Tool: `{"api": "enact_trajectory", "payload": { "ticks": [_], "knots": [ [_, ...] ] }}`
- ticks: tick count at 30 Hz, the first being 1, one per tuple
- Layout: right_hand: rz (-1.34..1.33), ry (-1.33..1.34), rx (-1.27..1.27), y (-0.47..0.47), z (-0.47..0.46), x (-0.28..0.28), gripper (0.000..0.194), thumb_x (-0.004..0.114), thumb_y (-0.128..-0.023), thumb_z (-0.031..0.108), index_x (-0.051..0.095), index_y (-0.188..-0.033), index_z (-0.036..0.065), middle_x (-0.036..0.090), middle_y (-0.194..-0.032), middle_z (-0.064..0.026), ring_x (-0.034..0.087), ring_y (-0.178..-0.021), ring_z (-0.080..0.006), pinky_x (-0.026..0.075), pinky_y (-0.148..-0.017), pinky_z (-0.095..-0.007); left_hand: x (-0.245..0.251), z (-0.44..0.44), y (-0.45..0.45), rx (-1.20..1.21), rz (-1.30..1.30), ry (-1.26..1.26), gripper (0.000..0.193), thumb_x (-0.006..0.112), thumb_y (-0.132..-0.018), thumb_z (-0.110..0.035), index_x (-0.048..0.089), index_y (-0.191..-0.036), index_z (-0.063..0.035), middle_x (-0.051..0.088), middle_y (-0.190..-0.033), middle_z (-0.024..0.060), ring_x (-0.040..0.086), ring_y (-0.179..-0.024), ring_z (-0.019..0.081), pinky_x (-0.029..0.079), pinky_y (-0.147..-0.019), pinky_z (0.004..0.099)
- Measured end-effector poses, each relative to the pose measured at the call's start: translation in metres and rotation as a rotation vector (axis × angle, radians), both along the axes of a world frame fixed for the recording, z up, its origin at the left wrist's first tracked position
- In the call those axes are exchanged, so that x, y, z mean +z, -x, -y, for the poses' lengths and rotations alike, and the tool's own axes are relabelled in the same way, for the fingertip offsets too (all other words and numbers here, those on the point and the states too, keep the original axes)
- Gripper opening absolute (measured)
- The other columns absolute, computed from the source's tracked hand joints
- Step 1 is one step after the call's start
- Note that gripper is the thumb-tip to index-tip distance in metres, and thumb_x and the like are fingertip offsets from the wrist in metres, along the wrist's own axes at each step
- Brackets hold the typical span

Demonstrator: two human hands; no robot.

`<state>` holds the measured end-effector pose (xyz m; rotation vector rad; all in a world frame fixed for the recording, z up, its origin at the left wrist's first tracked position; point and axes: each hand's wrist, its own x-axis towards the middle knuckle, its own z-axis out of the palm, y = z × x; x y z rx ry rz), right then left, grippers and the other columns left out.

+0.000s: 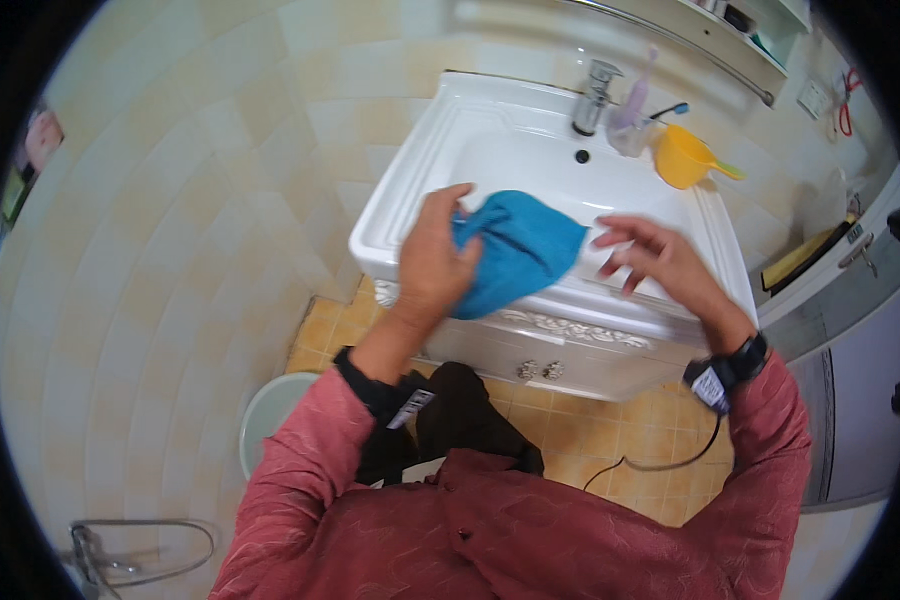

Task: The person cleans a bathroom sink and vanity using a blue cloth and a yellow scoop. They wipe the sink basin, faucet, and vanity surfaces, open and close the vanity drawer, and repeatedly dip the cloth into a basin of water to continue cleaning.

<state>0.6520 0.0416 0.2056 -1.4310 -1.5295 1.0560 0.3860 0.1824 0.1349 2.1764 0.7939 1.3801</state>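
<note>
A blue cloth (528,244) hangs, partly folded, over the front rim of a white ceramic washbasin (472,150). My left hand (435,255) grips the cloth by its left side, thumb and fingers around a bunched edge. Just off the cloth's right corner is my right hand (648,255), blurred, fingers spread and holding nothing. It hovers above the basin's front right part. A chrome faucet (591,101) stands at the basin's back, above a dark round overflow hole (582,157).
On the basin's back right stand a yellow dipper (682,157) and a clear cup (630,140) with toothbrushes. A white vanity cabinet (555,352) supports the basin. At lower left sits a pale bucket (270,412). A dark cable (667,466) trails from my right wrist.
</note>
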Motion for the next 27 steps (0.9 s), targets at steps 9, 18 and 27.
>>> {"api": "enact_trajectory", "payload": {
  "ticks": [9, 18, 27],
  "knots": [
    [-0.291, 0.122, -0.238, 0.085, -0.005, -0.027, 0.036, 0.067, -0.092, 0.014, 0.059, -0.124, 0.001, 0.065, -0.113, -0.0070, 0.063, -0.101, -0.0168, 0.052, -0.091, -0.0321, 0.005, 0.078, 0.009, -0.449, 0.191, 0.044, 0.066, 0.072, -0.072, 0.000, 0.049, -0.133, -0.0044, 0.047, -0.134, 0.0204, 0.047, -0.127, 0.0375, 0.037, -0.109, 0.0411],
    [0.474, -0.061, -0.106, 0.114, -0.073, -0.025, 0.063, 0.043, -0.102, 0.052, 0.059, -0.113, -0.008, 0.069, -0.097, -0.0198, 0.063, -0.089, -0.0278, 0.047, -0.085, -0.0375, -0.005, -0.034, 0.026, 0.064, -0.101, -0.329, 0.038, 0.070, -0.078, -0.011, 0.059, -0.114, -0.0093, 0.055, -0.127, 0.0145, 0.052, -0.117, 0.0349, 0.040, -0.094, 0.0467],
    [0.767, 0.291, -0.166, 0.016, -0.001, -0.022, 0.076, 0.043, -0.099, 0.059, 0.062, -0.090, -0.014, 0.064, -0.082, -0.0310, 0.061, -0.077, -0.0354, 0.047, -0.077, -0.0437, -0.016, -0.056, 0.032, 0.051, -0.430, -0.109, 0.023, 0.063, -0.087, -0.030, 0.067, -0.089, -0.0073, 0.067, -0.085, 0.0124, 0.063, -0.087, 0.0321, 0.049, -0.076, 0.0460]
  ]
}}
